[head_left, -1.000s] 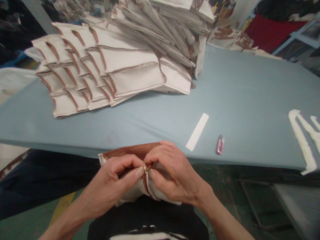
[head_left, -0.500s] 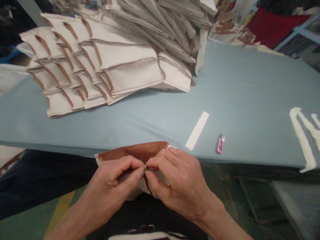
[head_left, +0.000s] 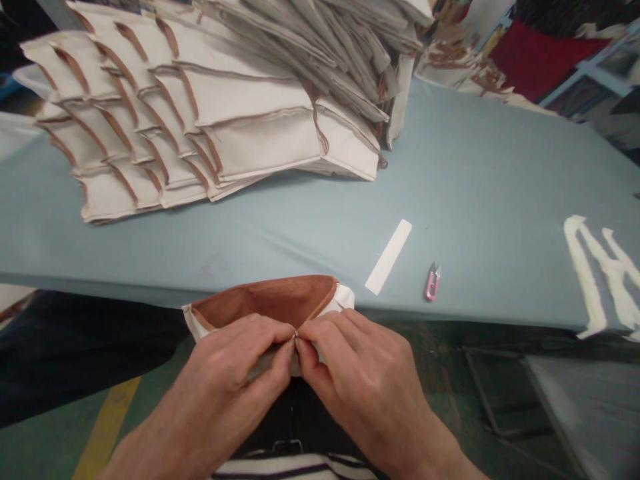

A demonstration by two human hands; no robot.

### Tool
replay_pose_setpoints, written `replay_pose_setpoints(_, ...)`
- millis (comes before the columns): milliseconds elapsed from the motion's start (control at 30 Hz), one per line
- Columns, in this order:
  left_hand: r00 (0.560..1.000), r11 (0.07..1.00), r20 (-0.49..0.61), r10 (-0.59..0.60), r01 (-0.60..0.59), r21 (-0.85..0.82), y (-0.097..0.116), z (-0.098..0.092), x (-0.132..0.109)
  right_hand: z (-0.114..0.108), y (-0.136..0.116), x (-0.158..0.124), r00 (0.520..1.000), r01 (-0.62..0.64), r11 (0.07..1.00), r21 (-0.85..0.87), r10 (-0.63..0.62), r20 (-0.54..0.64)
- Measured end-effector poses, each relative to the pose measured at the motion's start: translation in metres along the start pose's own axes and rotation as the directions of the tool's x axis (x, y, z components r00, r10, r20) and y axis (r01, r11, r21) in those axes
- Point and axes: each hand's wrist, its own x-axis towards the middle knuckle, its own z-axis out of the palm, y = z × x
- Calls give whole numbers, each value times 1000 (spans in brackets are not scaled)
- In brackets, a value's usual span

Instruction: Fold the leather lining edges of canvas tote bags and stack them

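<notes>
A cream fabric bag with a brown lining (head_left: 270, 297) is held at the table's near edge, its mouth spread apart. My left hand (head_left: 235, 373) pinches the near rim between thumb and forefinger. Right beside it, my right hand (head_left: 360, 373) pinches the same rim, so the fingertips of both hands meet. Something tiny shows between the fingertips, too small to make out. Much of the bag's near side is hidden behind my hands.
Overlapping cream bags with brown edges (head_left: 200, 127) lie stacked on the blue-green table (head_left: 480, 200), grey-looking ones piled behind. Nearer are a white strip (head_left: 389, 257), pink thread snips (head_left: 433, 283) and pale fabric scraps (head_left: 590, 280) at the right.
The bag's mouth now gapes wider, showing more brown lining and the white right corner. Both hands still pinch the rim, closer together. The view has shifted slightly.
</notes>
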Motion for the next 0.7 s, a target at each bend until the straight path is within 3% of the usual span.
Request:
replay_pose_setpoints(233, 999, 998, -7, -51, 51, -26, -1, 5, 5, 8, 1, -6, 997, -56, 996, 63, 60, -53)
replay_pose_setpoints(367, 992, 991, 49, -117, 120, -66, -2, 6, 10, 14, 2, -8, 995, -62, 992, 112, 70, -67)
replay_pose_setpoints(467, 982, 977, 19, -190, 191, -94, -1, 9, 12, 23, 1, -7, 970, -188, 944, 270, 223, -102)
replay_pose_setpoints(533, 967, 959, -4, -255, 252, -133, -1, 11, 13, 28, 0, -7, 921, -325, 852, 411, 383, -65)
replay_pose_setpoints(600, 947, 924, 52, -318, 322, -205, -3, 10, 12, 29, 1, -7, 892, -391, 778, 492, 453, -7)
replay_pose_setpoints(700, 918, 871, 158, -364, 396, -291, -9, 4, 9, 25, 10, -6, 933, -295, 806, 512, 359, -28)
